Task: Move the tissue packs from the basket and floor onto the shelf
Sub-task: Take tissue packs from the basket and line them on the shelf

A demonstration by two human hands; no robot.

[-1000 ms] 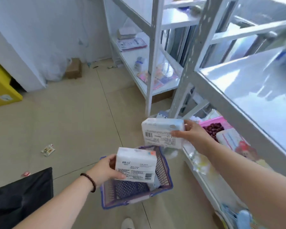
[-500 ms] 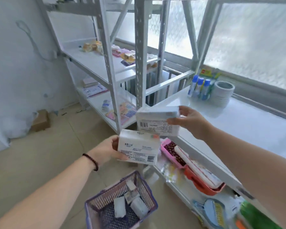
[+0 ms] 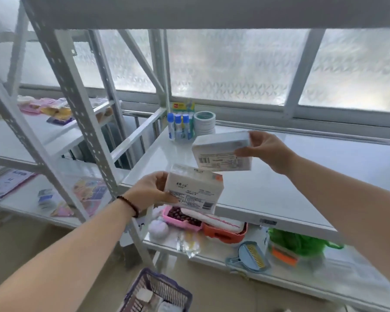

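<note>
My left hand (image 3: 148, 192) grips a white tissue pack (image 3: 195, 188) with an orange corner, held at the front edge of the white shelf (image 3: 268, 188). Higher and farther in, my right hand (image 3: 265, 149) holds a second white tissue pack (image 3: 221, 154) by its right end, above the shelf surface. The purple wire basket (image 3: 158, 291) stands on the floor at the bottom edge, with more white packs inside it.
Blue glue sticks (image 3: 179, 129) and a stack of tape rolls (image 3: 204, 122) stand at the shelf's back left. The lower shelf holds a pink tray (image 3: 180, 218), an orange tray (image 3: 225, 231), a blue brush (image 3: 251, 257) and a green net (image 3: 297, 242). A perforated upright (image 3: 81, 122) rises at left.
Both hands have risen from above the basket to shelf height, each carrying its pack. The right pack now hangs over the shelf surface, and the view has tilted up toward the window.
</note>
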